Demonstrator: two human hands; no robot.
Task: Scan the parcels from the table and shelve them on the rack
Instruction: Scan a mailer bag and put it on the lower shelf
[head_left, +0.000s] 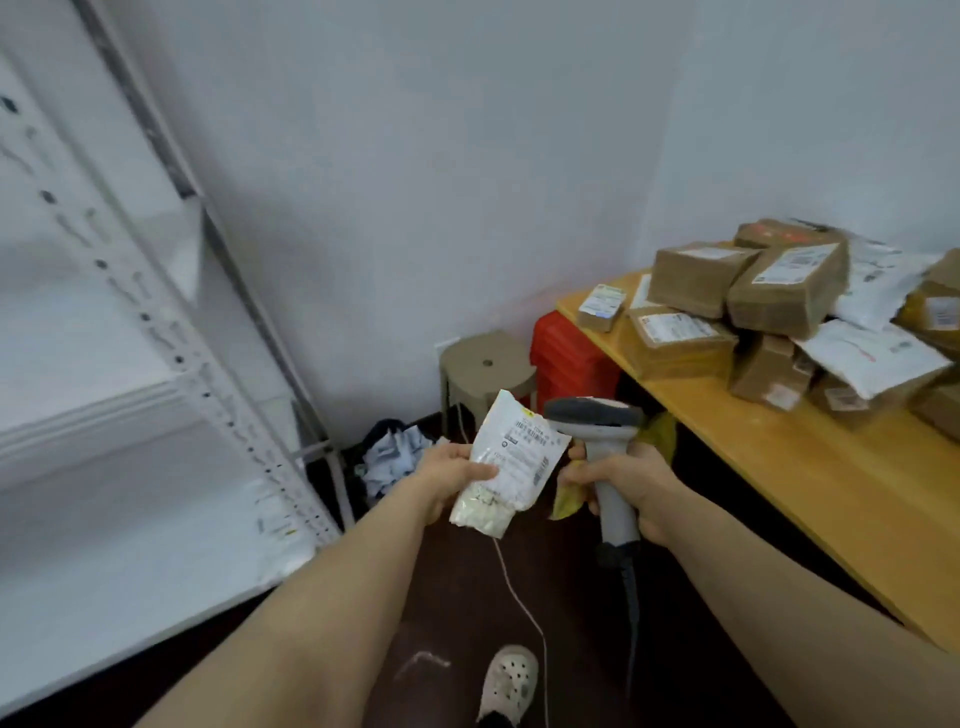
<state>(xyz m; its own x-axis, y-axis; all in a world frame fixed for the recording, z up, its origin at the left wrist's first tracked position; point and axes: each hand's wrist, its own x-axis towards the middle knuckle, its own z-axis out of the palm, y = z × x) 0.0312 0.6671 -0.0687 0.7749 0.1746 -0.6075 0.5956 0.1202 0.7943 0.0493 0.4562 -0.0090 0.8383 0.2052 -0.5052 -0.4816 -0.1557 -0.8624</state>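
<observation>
My left hand (453, 470) grips a small white padded parcel (511, 462) by its left edge, label and barcodes facing up. My right hand (626, 483) is wrapped round the handle of a grey barcode scanner (597, 426), whose head sits just right of the parcel's label. A yellow packet (566, 501) is also tucked in my right hand behind the scanner. The white metal rack (171, 358) stands on the left with a white parcel on a low shelf. The wooden table (810, 467) on the right carries a heap of brown boxes (779, 296) and white mailers (872, 358).
A beige round stool (485, 366) and red crates (571, 358) stand by the wall beside the table. A black bin with crumpled paper (389, 457) sits at the rack's foot. The scanner cable (631, 623) hangs down over the dark floor, near my shoe (509, 680).
</observation>
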